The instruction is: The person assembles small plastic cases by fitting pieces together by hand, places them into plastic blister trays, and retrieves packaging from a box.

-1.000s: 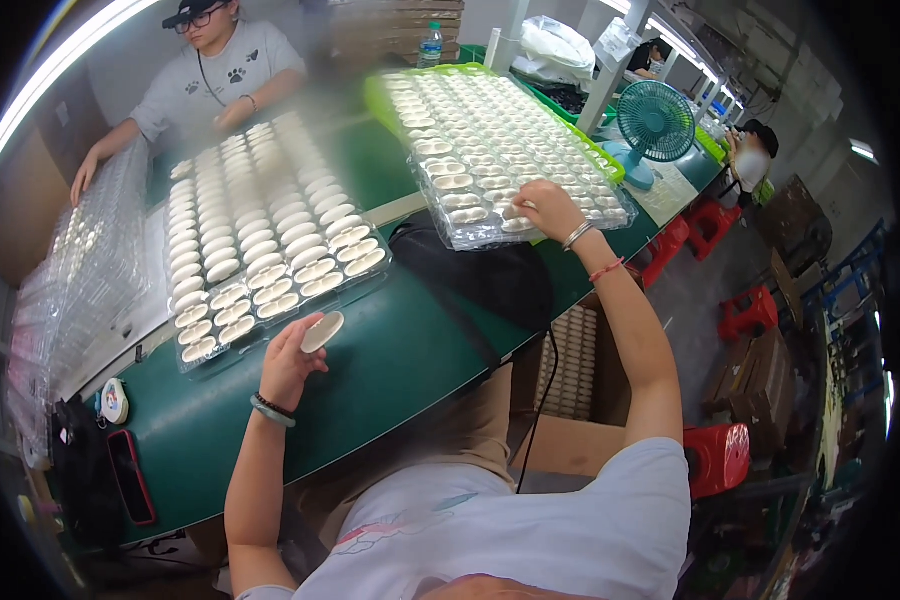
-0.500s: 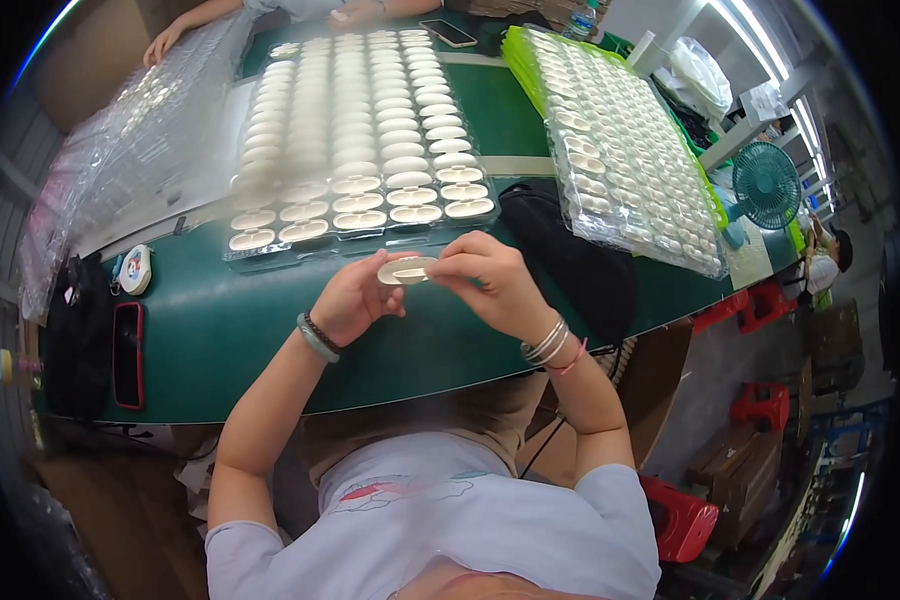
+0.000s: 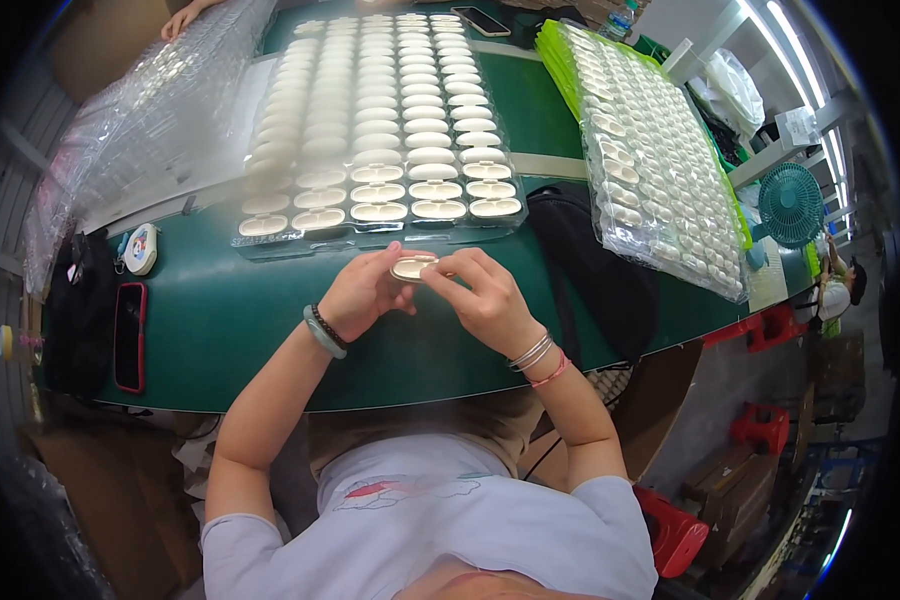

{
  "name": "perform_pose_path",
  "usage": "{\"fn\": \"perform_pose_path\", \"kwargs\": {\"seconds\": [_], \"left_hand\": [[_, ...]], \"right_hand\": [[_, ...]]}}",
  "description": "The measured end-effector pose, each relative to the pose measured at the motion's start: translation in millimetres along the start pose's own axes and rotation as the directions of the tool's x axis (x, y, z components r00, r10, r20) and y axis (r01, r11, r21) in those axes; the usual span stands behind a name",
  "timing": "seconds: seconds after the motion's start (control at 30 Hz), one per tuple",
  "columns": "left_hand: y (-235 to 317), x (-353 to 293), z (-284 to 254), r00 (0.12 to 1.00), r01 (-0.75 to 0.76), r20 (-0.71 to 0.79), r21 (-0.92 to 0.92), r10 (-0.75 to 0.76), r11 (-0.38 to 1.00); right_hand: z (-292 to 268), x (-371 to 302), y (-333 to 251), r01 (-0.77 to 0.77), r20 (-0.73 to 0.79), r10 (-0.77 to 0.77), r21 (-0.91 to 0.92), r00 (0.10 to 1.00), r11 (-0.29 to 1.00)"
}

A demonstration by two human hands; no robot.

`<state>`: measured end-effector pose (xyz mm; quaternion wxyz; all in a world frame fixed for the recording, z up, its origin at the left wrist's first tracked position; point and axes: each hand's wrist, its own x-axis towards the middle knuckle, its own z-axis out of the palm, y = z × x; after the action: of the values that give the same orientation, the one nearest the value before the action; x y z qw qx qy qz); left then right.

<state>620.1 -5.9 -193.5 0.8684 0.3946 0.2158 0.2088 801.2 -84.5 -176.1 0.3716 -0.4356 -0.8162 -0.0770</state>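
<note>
A small cream oval case (image 3: 408, 268), its hollow inside showing, is held just above the near part of the table. My left hand (image 3: 363, 292) grips its left end between thumb and fingers. At its right end, my right hand (image 3: 485, 300) pinches with thumb and forefinger, which partly cover the case. Just beyond both hands lies a clear plastic tray (image 3: 370, 243) with rows of similar cases. The cases in its nearest rows stand with lids up and hollows showing; most farther ones look like smooth closed ovals. Haze blurs the tray's left columns.
On the right, a stack of clear trays (image 3: 670, 165) of cases lies on green material, beside a black bag (image 3: 595, 270). To the left are a red-edged phone (image 3: 130, 335), a round white gadget (image 3: 141, 250) and plastic wrapping (image 3: 160, 110). A co-worker's hand (image 3: 178, 22) rests far left.
The view has shifted slightly, so the trays appear farther right and higher. My right fingers have moved closer over the case, which my left hand still grips. The co-worker's arms show less.
</note>
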Motion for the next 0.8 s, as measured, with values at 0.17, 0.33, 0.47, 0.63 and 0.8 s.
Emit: {"fn": "perform_pose_path", "kwargs": {"seconds": [0.17,0.33,0.47,0.63,0.8], "left_hand": [[-0.9,1.6,6.7,0.997,-0.059,-0.042,0.105,0.063,0.993],[-7.1,0.6,8.5,0.976,-0.175,-0.047,0.403,0.212,0.898],[-9.5,2.3,9.0,0.961,-0.230,-0.024,0.482,0.275,0.845],[-12.8,0.5,10.3,0.943,-0.202,-0.081,0.630,0.322,0.750],[-15.7,0.5,10.9,0.930,-0.138,-0.094,0.807,0.355,0.575]], "right_hand": [[3.9,-4.3,0.0,-0.001,-0.018,0.002,0.053,1.000,0.999],[-0.5,-3.3,-1.4,-0.163,-0.038,0.173,0.184,0.984,0.969],[7.2,-10.6,4.1,-0.582,0.246,0.624,0.698,0.742,0.417],[11.4,-13.8,7.6,-0.628,0.398,0.600,0.741,0.694,0.236],[17.5,-16.9,5.1,-0.656,0.348,0.655,0.691,0.670,0.303]]}}
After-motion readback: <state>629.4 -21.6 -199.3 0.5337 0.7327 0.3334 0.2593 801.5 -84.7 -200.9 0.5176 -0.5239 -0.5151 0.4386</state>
